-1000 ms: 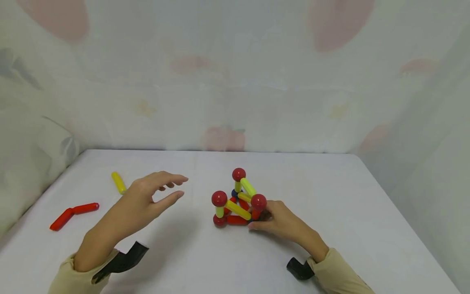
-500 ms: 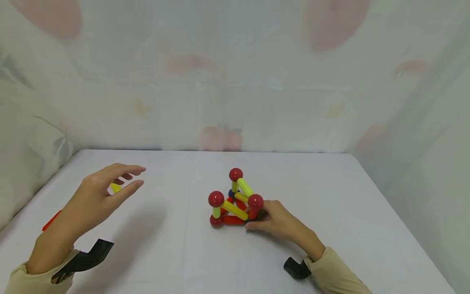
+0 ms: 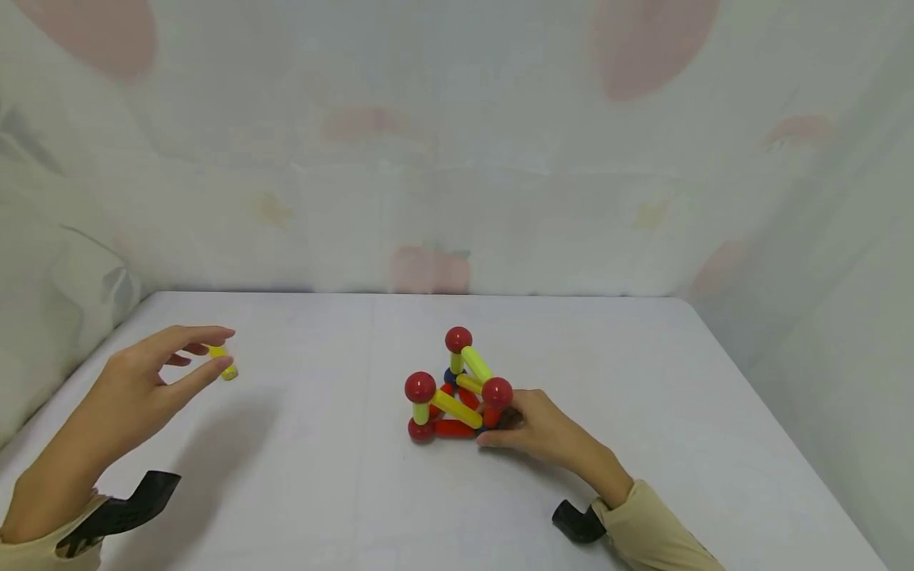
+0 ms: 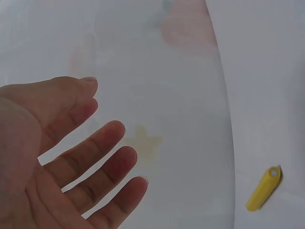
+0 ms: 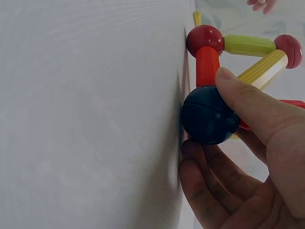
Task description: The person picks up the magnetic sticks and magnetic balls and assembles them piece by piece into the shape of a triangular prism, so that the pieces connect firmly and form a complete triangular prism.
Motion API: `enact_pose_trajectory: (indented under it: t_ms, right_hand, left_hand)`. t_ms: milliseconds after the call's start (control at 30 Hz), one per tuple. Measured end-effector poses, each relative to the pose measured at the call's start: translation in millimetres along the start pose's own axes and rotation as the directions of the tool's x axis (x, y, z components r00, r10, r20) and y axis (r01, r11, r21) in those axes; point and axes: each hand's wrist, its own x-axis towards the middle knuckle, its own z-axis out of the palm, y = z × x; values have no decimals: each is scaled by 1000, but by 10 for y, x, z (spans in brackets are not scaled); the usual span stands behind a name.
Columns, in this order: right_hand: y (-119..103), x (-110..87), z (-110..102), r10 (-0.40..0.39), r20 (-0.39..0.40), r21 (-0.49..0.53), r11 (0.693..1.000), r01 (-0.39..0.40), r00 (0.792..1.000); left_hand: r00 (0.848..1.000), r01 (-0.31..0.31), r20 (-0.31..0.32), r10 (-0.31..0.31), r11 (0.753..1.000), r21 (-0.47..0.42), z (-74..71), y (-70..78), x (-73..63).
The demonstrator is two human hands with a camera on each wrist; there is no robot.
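Note:
A small frame of magnetic building rods and balls stands on the white table, with a red ball (image 3: 458, 340) at its far top corner and a yellow rod (image 3: 457, 408) slanting along its near side. My right hand (image 3: 550, 428) grips its near right corner, thumb and fingers around a dark blue ball (image 5: 209, 115) at the base. A red rod (image 5: 207, 67) joins that ball to a red one. On the left, my left hand (image 3: 146, 385) hovers with fingers relaxed and apart from the thumb, holding nothing. A loose yellow magnetic rod (image 4: 264, 189) lies near its fingertips, partly covered in the head view.
The white table (image 3: 343, 484) runs back to a patterned cloth (image 3: 557, 198) hanging behind it. Cloth also rises along both sides. A black strap end (image 3: 578, 522) sticks out at the right sleeve, and another black strap (image 3: 136, 507) at the left cuff.
My left hand has moved left across the table to the loose yellow rod. Its arm now hides the loose red rods seen earlier. My right hand keeps its grip on the frame.

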Motion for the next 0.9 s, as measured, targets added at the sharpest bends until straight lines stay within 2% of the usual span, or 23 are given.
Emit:
enact_pose_trajectory:
  t_ms: [167,400,633,767,833,900]
  right_hand:
    - [-6,-12,-8,4,0,1,1000,-4,1000]
    - [-3,-19,-11,5,-5,1,1000,-5,1000]
    - [-12,-21,-7,10,2,3,1000,-10,1000]
    - [-25,-22,-6,17,0,4,1000,-17,1000]
    - [-28,-23,-7,18,-1,3,1000,-18,1000]
    - [-29,-23,-8,18,-1,5,1000,-18,1000]
  left_hand:
    - [995,73,65,-74,997,24,-68,-152,-12]
    - [998,-2,65,-1,999,53,-76,-370,-23]
    - [991,43,126,-51,997,68,-114,-652,-74]
    - [971,105,204,-123,990,96,-131,-799,-101]
    - [949,141,263,-174,980,138,-142,-858,-105]
    - [919,169,325,-221,969,183,-159,-920,-108]
